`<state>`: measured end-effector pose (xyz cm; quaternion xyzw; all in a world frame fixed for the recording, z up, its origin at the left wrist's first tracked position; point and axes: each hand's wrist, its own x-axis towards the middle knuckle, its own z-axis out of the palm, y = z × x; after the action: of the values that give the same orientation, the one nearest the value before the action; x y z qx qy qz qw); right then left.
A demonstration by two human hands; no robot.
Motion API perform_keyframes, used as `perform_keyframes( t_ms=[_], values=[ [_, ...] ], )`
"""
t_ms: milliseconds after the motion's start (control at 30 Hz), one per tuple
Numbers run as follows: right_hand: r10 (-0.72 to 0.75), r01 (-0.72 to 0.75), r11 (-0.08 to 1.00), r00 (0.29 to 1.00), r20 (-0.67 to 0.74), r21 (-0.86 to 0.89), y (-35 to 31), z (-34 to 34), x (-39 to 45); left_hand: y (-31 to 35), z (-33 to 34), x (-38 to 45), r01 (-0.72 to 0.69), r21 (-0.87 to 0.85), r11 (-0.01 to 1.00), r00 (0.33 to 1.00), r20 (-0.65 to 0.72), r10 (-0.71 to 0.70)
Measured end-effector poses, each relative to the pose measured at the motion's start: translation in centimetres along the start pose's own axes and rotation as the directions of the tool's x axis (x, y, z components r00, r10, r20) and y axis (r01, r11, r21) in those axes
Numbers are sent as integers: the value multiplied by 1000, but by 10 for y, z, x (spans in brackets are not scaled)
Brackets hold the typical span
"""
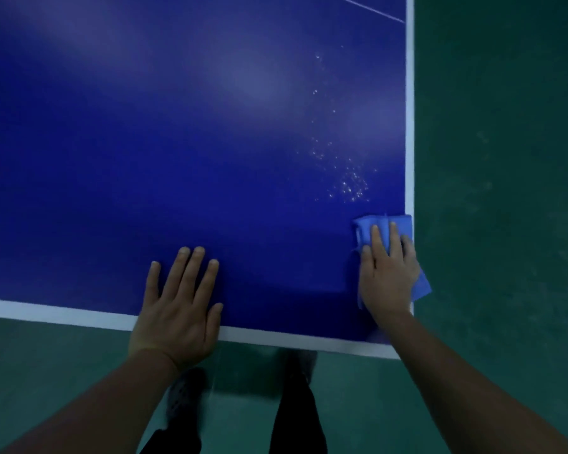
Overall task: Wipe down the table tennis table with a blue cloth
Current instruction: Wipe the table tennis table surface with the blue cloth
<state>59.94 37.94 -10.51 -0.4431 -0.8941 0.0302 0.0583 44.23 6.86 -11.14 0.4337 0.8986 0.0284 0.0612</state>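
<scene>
At table (177, 158) corner, right hand (386, 273) presses blue cloth (382, 226) flat.

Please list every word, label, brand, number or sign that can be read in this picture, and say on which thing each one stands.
None: no text can be read.
table: only white border lines and water droplets, no writing.
blue cloth: plain, no label showing.
floor: no markings.

Blue table tennis table (177, 142) — white-edged — bears a blue cloth (382, 224) at its right corner, droplets (351, 185) beside it.
</scene>
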Motion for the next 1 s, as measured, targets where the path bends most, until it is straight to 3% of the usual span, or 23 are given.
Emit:
perform_keyframes(
  t_ms=[100, 200, 267, 367, 433, 500, 600, 667, 733, 767, 800, 867, 900, 933, 967, 1000],
  values=[
    [-262, 264, 964, 961, 85, -12, -37, 1, -24, 1, -1, 1, 20, -3, 1000, 1000, -16, -20],
    [-604, 593, 797, 787, 130, 112, -106, 10, -42, 6, -1, -2, 97, -6, 995, 994, -51, -98],
    [-697, 673, 714, 710, 103, 196, -158, 19, -27, 15, 0, -5, 213, -11, 977, 973, -91, -213],
    [-730, 703, 681, 671, 127, 205, -205, 28, 15, 45, 1, -10, 437, -78, 896, 885, -137, -444],
    [-703, 686, 711, 693, 160, 156, -191, 31, 54, 74, 1, -6, 554, -156, 818, 808, -135, -573],
    [-605, 608, 792, 772, 194, 52, -139, 29, 98, 104, 0, 3, 620, -242, 746, 746, -112, -656],
    [-360, 369, 929, 909, 209, -3, -42, 15, 177, 134, 1, 23, 682, -287, 673, 683, -77, -726],
    [-246, 241, 969, 946, 213, 46, -13, 6, 203, 140, 5, 30, 720, -266, 640, 652, -55, -756],
    [-247, 245, 969, 951, 189, 33, -19, 8, 180, 140, 8, 31, 739, -237, 631, 641, -43, -766],
    [-333, 335, 942, 928, 165, 13, -26, 7, 152, 139, 9, 31, 739, -226, 635, 644, -39, -764],
    [-473, 480, 877, 863, 174, 5, -30, 6, 115, 139, 9, 30, 737, -216, 640, 648, -39, -760],
    [-775, 785, 616, 589, 231, 68, -15, 2, 48, 139, 10, 30, 737, -202, 646, 652, -43, -757],
    [-851, 863, 497, 463, 247, 95, -3, 2, 40, 139, 10, 31, 739, -197, 644, 650, -40, -759],
    [-875, 886, 449, 408, 262, 119, 5, 3, 57, 139, 10, 32, 742, -194, 642, 648, -36, -761],
    [-856, 870, 483, 447, 260, 97, 10, 7, 89, 139, 10, 32, 746, -190, 639, 645, -34, -763],
    [-802, 820, 571, 548, 236, 38, 11, 12, 125, 139, 10, 32, 748, -186, 637, 644, -32, -765]
  ],
)
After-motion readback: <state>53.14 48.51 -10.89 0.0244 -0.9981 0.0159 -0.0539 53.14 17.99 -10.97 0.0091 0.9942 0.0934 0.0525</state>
